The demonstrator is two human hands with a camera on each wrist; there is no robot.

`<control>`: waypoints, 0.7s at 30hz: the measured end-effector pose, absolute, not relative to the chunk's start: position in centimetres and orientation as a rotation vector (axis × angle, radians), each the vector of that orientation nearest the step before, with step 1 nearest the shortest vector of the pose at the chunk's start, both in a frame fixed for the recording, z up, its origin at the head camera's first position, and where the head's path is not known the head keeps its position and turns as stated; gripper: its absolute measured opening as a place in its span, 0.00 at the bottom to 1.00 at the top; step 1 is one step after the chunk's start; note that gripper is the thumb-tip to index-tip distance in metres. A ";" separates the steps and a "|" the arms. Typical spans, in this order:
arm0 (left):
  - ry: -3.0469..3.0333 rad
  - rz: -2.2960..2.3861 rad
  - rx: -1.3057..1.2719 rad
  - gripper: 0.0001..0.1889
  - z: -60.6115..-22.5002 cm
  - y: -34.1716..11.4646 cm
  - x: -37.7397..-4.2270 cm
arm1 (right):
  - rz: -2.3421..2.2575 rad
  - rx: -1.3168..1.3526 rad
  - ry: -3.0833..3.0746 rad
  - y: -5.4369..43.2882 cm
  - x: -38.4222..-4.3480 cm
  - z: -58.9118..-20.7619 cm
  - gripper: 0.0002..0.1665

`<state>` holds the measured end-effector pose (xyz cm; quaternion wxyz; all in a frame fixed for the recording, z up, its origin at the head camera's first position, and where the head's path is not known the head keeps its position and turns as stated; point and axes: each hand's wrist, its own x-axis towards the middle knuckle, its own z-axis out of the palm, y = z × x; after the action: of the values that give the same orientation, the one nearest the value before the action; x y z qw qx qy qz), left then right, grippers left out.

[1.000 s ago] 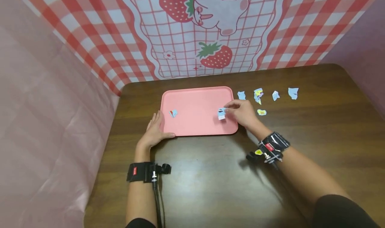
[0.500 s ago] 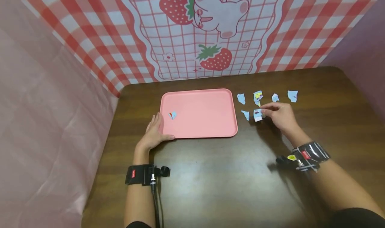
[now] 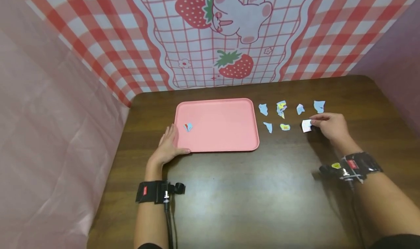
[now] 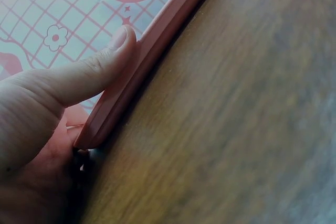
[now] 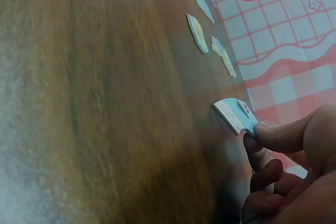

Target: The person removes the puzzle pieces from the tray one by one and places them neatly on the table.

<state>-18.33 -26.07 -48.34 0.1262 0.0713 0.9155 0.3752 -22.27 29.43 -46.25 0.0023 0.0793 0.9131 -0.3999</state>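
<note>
My left hand (image 3: 168,146) rests at the near left corner of the pink tray (image 3: 216,147), its fingers straight along the left side and its thumb along the front rim. The left wrist view shows this thumb (image 4: 100,72) lying on the rim. To the right of the tray, my right hand (image 3: 333,128) pinches a light blue and white puzzle piece (image 5: 234,114) between thumb and fingertips, close over the table. A small blue and red puzzle piece (image 3: 188,127) lies inside the tray at its left.
Right of the tray, irregular puzzle pieces lie in two rows on the brown table (image 3: 229,198): a yellow-marked piece (image 3: 285,127), a pale blue one (image 3: 319,106) and several others. A red-checked cloth (image 3: 111,41) with strawberries hangs behind the table.
My right hand has moved from over the tray's right side to the right, past the lower row, carrying the puzzle piece, now showing more white. My left hand stays at the tray corner.
</note>
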 end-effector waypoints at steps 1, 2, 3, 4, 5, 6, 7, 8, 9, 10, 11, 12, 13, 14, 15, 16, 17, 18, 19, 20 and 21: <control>2.665 1.093 0.207 0.64 -48.3 -26.0 -18.3 | -1.235 0.246 2.875 29.5 -22.3 -46.3 0.19; 2.665 1.093 0.207 0.64 -48.3 -26.0 -18.3 | -1.217 0.239 2.885 29.5 -22.4 -46.3 0.19; 2.664 1.091 0.206 0.64 -48.3 -26.0 -18.3 | -1.193 0.226 2.900 29.5 -22.5 -46.3 0.19; 2.663 1.090 0.205 0.64 -48.3 -26.0 -18.3 | -1.169 0.215 2.913 29.5 -22.6 -46.3 0.19; 2.661 1.090 0.203 0.64 -48.2 -26.0 -18.4 | -1.139 0.206 2.928 29.5 -22.6 -46.3 0.19; 2.662 1.088 0.205 0.64 -48.2 -26.1 -18.4 | -1.109 0.196 2.942 29.5 -22.7 -46.4 0.19; 2.664 1.087 0.208 0.64 -48.3 -26.1 -18.4 | -1.084 0.190 2.950 29.6 -22.8 -46.4 0.19; 2.664 1.088 0.213 0.64 -48.3 -26.2 -18.4 | -1.068 0.188 2.953 29.6 -22.8 -46.5 0.19; 2.665 1.085 0.217 0.64 -48.3 -26.2 -18.4 | -1.052 0.187 2.956 29.6 -22.8 -46.5 0.20; 2.666 1.084 0.223 0.64 -48.3 -26.2 -18.4 | -1.039 0.188 2.961 29.7 -22.8 -46.6 0.20; 2.668 1.083 0.230 0.64 -48.3 -26.2 -18.4 | -1.028 0.181 2.968 29.7 -22.9 -46.6 0.19; 2.671 1.078 0.239 0.64 -48.3 -26.2 -18.5 | -1.023 0.176 2.976 29.7 -22.9 -46.6 0.19; 2.671 1.077 0.245 0.63 -48.3 -26.2 -18.5 | -1.017 0.174 2.987 29.7 -22.9 -46.7 0.18; 2.671 1.075 0.249 0.63 -48.2 -26.1 -18.6 | -1.008 0.173 2.999 29.7 -23.0 -46.6 0.17; 2.672 1.071 0.250 0.63 -48.2 -26.1 -18.6 | -1.000 0.168 3.006 29.7 -23.1 -46.6 0.17; 2.671 1.072 0.248 0.63 -48.2 -26.1 -18.6 | -0.992 0.164 3.014 29.7 -23.1 -46.6 0.17; 2.671 1.071 0.244 0.63 -48.2 -26.1 -18.6 | -0.988 0.163 3.017 29.7 -23.2 -46.6 0.17; 2.670 1.070 0.240 0.63 -48.2 -26.1 -18.6 | -0.983 0.166 3.014 29.7 -23.2 -46.5 0.17; 2.668 1.070 0.235 0.64 -48.3 -26.1 -18.6 | -0.980 0.168 3.008 29.8 -23.2 -46.5 0.17; 2.666 1.070 0.229 0.64 -48.3 -26.1 -18.6 | -0.975 0.170 3.002 29.8 -23.2 -46.5 0.17; 2.664 1.072 0.224 0.64 -48.4 -26.1 -18.6 | -0.968 0.170 2.999 29.8 -23.3 -46.6 0.18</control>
<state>-18.58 -26.14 -48.41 0.1303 0.0771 0.9170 0.3690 -23.26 29.80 -46.56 -0.0072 0.0537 0.9503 -0.3067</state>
